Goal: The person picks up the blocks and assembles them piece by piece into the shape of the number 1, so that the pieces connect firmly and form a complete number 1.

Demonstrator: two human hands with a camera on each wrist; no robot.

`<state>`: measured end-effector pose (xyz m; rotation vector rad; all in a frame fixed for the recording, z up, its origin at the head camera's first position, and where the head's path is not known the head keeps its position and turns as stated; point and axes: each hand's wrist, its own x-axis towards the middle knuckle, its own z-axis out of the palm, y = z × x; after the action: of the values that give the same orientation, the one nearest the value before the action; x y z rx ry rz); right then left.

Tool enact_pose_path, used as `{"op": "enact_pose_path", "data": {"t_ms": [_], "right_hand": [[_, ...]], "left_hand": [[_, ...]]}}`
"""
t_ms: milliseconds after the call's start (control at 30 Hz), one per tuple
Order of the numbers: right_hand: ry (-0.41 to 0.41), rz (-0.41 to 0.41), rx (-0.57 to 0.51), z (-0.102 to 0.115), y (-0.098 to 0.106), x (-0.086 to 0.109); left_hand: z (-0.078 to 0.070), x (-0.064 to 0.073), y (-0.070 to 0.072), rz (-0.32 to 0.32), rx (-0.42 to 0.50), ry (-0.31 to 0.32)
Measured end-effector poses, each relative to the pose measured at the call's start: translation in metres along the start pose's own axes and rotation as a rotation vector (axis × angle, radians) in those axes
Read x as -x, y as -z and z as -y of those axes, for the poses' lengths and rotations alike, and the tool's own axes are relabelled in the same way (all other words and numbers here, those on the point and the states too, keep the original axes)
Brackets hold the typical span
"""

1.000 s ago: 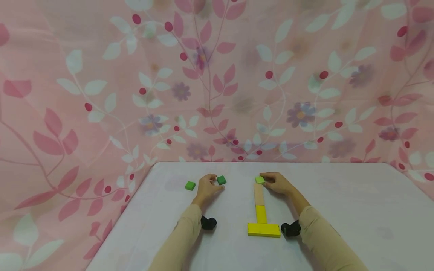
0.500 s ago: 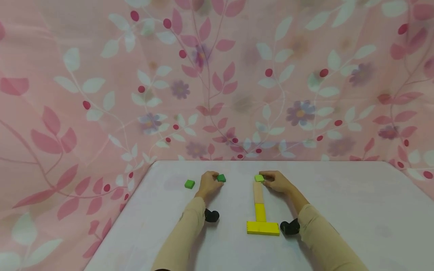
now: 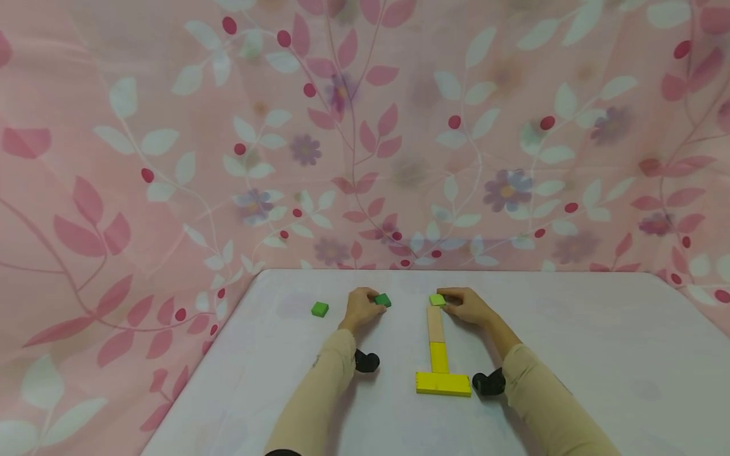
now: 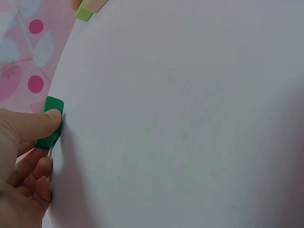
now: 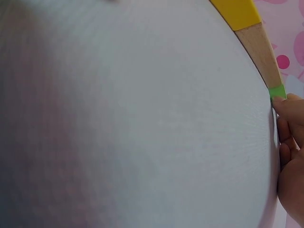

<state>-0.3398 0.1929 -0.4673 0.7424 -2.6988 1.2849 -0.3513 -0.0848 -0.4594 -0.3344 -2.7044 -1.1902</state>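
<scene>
My left hand (image 3: 362,308) pinches a dark green block (image 3: 383,301) between thumb and fingers; in the left wrist view the thumb lies across the face of this green block (image 4: 54,104). My right hand (image 3: 469,306) holds a light green block (image 3: 436,299) at the far end of a row of blocks. That row runs toward me: a plain wooden block (image 3: 435,324), a yellow block (image 3: 438,358), then a wider yellow block (image 3: 443,384) set crosswise. In the right wrist view, thumb and fingers grip the light green block (image 5: 276,91) against the wooden block's end.
Another green block (image 3: 320,309) lies on the white table (image 3: 239,392) to the left of my left hand. A pink floral cloth (image 3: 410,158) hangs behind the table's far edge. Black wrist-worn devices (image 3: 488,383) stick out inward from both sleeves.
My left hand has closed on the dark green block and moved it slightly to the right, toward the row. The right hand stays at the light green block.
</scene>
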Motion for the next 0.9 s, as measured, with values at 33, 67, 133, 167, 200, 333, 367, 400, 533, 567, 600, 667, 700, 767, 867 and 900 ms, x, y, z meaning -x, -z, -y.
{"op": "enact_pose_path", "data": {"t_ms": [33, 67, 133, 167, 200, 333, 367, 400, 533, 567, 600, 667, 700, 767, 867, 900], "right_hand": [[-0.006, 0.003, -0.013, 0.0, 0.0, 0.0], [-0.012, 0.005, -0.019, 0.001, 0.001, 0.0], [-0.032, 0.008, -0.038, 0.001, 0.001, 0.0], [-0.036, 0.011, -0.037, 0.001, 0.002, 0.0], [-0.038, 0.015, -0.036, 0.001, 0.002, 0.0], [-0.037, 0.016, -0.034, 0.001, 0.002, -0.001], [-0.032, 0.016, -0.037, 0.001, 0.002, -0.001], [-0.03, 0.015, -0.04, 0.001, 0.002, -0.001], [-0.038, 0.01, -0.049, 0.001, 0.001, 0.0], [-0.041, 0.01, -0.049, 0.002, 0.001, 0.0], [-0.044, 0.008, -0.047, 0.002, 0.001, 0.0], [-0.049, 0.004, -0.046, 0.003, 0.001, -0.001], [-0.049, 0.003, -0.043, 0.002, 0.001, -0.001], [-0.042, -0.005, -0.045, 0.002, 0.001, -0.001], [-0.045, -0.009, -0.046, 0.002, 0.001, -0.001], [-0.05, -0.011, -0.048, 0.002, 0.001, -0.001]], "left_hand": [[-0.001, 0.0, -0.001, 0.002, 0.001, -0.001], [-0.003, 0.0, -0.003, 0.002, 0.005, -0.001], [-0.006, -0.001, -0.006, 0.004, 0.007, 0.001], [-0.008, -0.001, -0.007, 0.005, 0.006, 0.003], [-0.009, -0.001, -0.008, 0.006, 0.002, 0.001], [-0.017, -0.002, -0.014, 0.014, 0.012, 0.007], [-0.019, -0.003, -0.015, 0.017, 0.016, 0.01], [-0.021, -0.003, -0.017, 0.019, 0.02, 0.011], [-0.027, -0.006, -0.024, 0.032, 0.01, 0.01], [-0.028, -0.006, -0.026, 0.036, 0.01, 0.014], [-0.029, -0.007, -0.028, 0.04, 0.006, 0.012], [-0.032, -0.009, -0.031, 0.05, 0.006, 0.013], [-0.034, -0.01, -0.032, 0.055, 0.009, 0.015], [-0.038, -0.011, -0.035, 0.067, 0.018, 0.028], [-0.043, -0.013, -0.039, 0.088, 0.028, 0.039], [-0.045, -0.013, -0.04, 0.095, 0.032, 0.042]]}}
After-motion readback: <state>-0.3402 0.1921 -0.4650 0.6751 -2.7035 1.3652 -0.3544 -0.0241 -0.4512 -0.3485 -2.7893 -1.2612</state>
